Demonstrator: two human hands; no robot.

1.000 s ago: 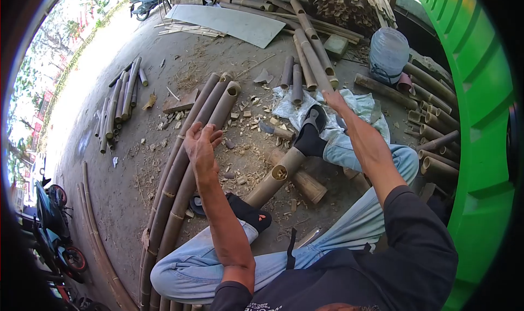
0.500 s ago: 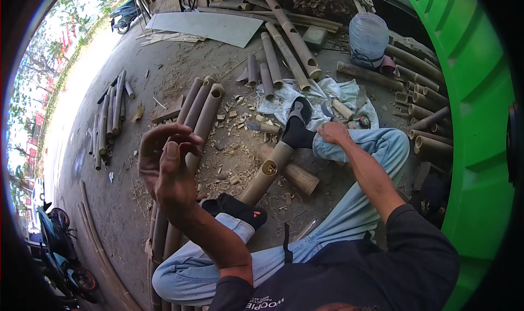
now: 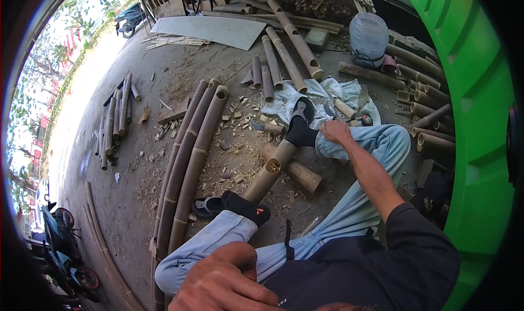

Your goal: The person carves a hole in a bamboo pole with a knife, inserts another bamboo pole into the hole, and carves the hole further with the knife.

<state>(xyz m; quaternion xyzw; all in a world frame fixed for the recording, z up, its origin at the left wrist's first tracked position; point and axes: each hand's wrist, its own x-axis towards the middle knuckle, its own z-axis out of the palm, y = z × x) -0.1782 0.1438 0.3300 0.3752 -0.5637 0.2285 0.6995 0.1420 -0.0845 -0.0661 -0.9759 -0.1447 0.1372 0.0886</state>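
My left hand [image 3: 226,283] is raised close to the camera at the bottom, its fingers bent toward the dark shirt; whether it holds anything is hidden. My right hand [image 3: 334,131] rests closed on the lower leg of the jeans [image 3: 376,147], near the ankle; what its fingers grip, if anything, is too small to tell. A bamboo piece with a hole [image 3: 262,180] lies between my feet, across a thicker bamboo block [image 3: 302,175]. Three long bamboo poles [image 3: 191,169] lie side by side at the left. A blade with a wooden handle [image 3: 267,127] lies among the chips.
Cut bamboo tubes [image 3: 117,111] lie at the left, others [image 3: 431,106] at the right beside a green panel [image 3: 486,147]. A plastic container [image 3: 368,40] stands behind a pale sheet [image 3: 327,98]. A flat board [image 3: 213,30] and parked motorbikes [image 3: 63,245] are farther off.
My left hand has left the long poles and come back toward my body. My right hand has moved from a bamboo tube's end down to the jeans leg. The upright-pointing tubes lie farther apart.
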